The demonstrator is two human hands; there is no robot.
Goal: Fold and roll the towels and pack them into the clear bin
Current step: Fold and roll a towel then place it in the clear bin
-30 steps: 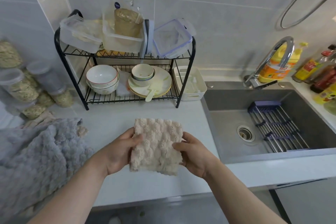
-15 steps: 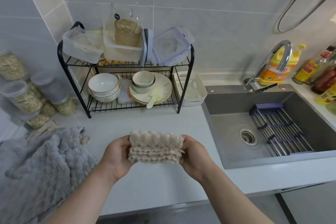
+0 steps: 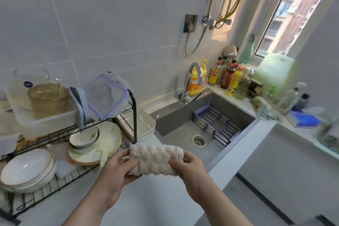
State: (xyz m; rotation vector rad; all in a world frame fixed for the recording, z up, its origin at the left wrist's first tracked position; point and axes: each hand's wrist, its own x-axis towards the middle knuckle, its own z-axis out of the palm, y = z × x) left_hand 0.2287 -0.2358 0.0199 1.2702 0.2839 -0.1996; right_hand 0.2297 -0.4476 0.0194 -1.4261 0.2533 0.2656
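A cream, bumpy towel is rolled into a short thick bundle and held in the air above the counter's front edge, near the sink's left corner. My left hand grips its left end with curled fingers. My right hand grips its right end, thumb on top. A clear plastic bin with a glass jug inside stands on top of the black dish rack at the left. The grey towel pile is out of view.
The black wire dish rack holds bowls and plates. A white tray stands beside it. The grey sink with a faucet lies to the right. Bottles crowd the window corner.
The towel went from a folded flat square to a rolled bundle held by both ends. The view swung up and right, and the grey towel pile left the frame.
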